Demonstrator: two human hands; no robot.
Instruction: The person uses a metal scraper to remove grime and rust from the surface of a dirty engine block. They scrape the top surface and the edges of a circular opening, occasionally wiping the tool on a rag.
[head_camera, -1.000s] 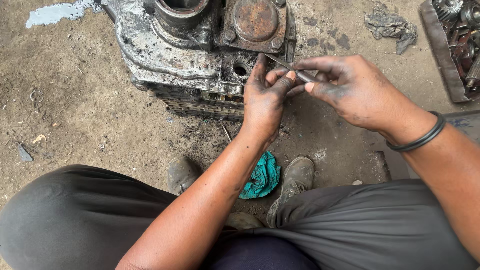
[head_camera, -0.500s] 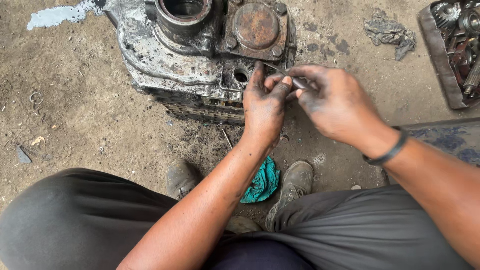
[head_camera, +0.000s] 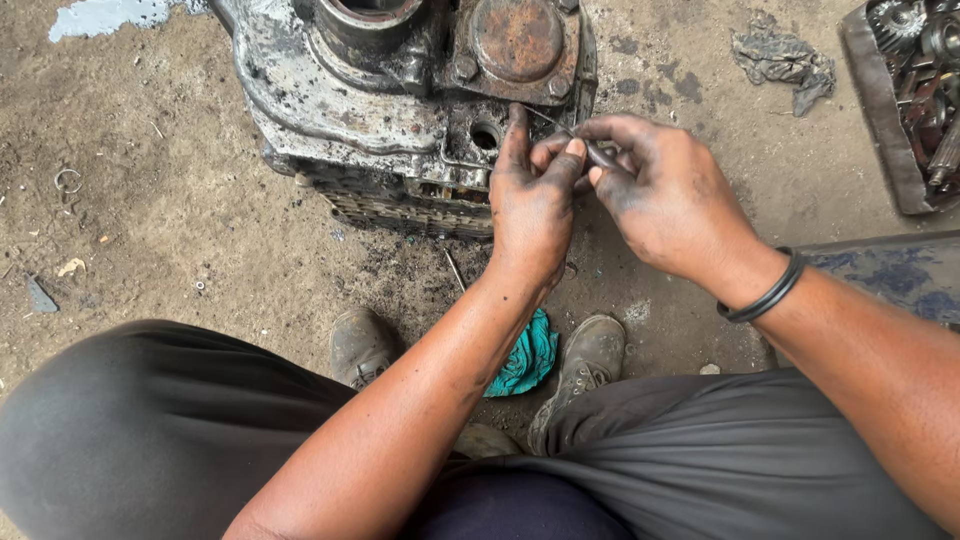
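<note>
A greasy metal engine housing (head_camera: 340, 100) sits on the dirt floor in front of me, with a rusty round cover (head_camera: 517, 37) bolted on top and a small round hole (head_camera: 485, 136) in its near face. My left hand (head_camera: 530, 205) and my right hand (head_camera: 665, 195) meet just right of that hole. Together they pinch a small thin metal part (head_camera: 597, 152) between fingertips; its exact shape is hidden by the fingers. A black band circles my right wrist.
A tray of oily gears and shafts (head_camera: 915, 90) lies at the top right. A crumpled grey rag (head_camera: 785, 60) lies beside it. A teal cloth (head_camera: 528, 358) sits between my two boots (head_camera: 360, 345). A small wire ring (head_camera: 68, 180) lies at the left.
Both hands have drawn closer together and closer to the housing's near face, and the thin metal part, which stuck out more before, is now mostly covered by the fingers.
</note>
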